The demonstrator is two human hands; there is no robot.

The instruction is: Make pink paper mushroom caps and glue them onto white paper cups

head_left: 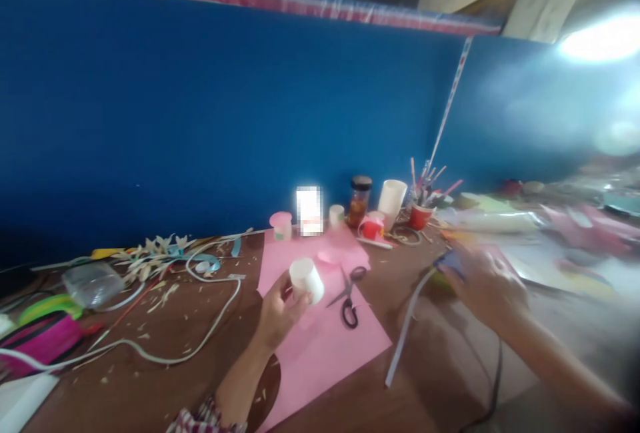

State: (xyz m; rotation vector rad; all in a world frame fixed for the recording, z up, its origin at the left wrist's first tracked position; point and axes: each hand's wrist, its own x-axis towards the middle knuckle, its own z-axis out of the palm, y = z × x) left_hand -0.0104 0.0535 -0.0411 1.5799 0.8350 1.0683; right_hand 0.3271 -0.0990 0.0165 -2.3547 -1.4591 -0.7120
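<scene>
My left hand (277, 316) is closed round a small white cup (307, 280), held tilted above a pink paper sheet (320, 346) on the brown table. My right hand (483, 286) is stretched out to the right and smeared by motion. It is beside a blurred blue and yellow-green object (447, 270) from which a white strip (406, 326) and a black cord (495, 380) trail. Whether its fingers grip that object I cannot tell. Black-handled scissors (349, 296) lie on the pink sheet between my hands.
Along the blue wall stand a pink-lidded jar (281, 225), a brown jar (359, 201), a white cup (391, 201), and a red cup of sticks (420, 214). White cord (210, 326), dried leaf trimmings (155, 256) and a clear bag (93, 283) lie left; papers clutter the right.
</scene>
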